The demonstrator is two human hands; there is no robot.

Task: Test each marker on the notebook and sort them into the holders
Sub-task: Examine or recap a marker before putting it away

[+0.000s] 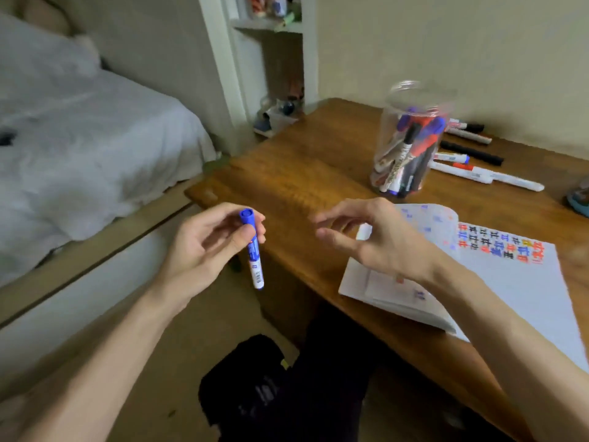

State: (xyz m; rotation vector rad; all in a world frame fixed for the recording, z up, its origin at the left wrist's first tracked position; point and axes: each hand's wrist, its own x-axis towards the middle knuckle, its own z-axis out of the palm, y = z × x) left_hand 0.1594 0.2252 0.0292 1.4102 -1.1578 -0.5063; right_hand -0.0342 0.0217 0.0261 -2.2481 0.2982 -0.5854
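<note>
Pinching a blue marker (253,250) just below its cap, the left hand (204,247) held it nearly upright, with the cap at the top and the white, labelled barrel hanging down below the fingers. Thumb and fingers curled round the upper part of the marker. It was off the near left corner of the wooden desk (302,173), over the floor and touching nothing but the hand.

The right hand (376,237) hovered close by to the right, above the desk's front edge and the left side of the notebook (510,282). Its fingers were loosely spread and pointed toward the marker, and it held nothing.

The notebook lay open on the desk with some left-hand pages lifted. Its flat white page carried rows of small red, blue and black marks (497,247) near the top.

Farther back stood a clear plastic jar (411,145) without a lid, holding a cluster of markers with blue, red and black caps leaning inside it. Just to its right, several loose markers (471,167) lay flat on the wood near the wall.

Left of the desk was a bed (79,138) with a white cover, and beyond it a recessed white shelf (271,27). A dark bag (251,387) sat low in the view near the desk.
</note>
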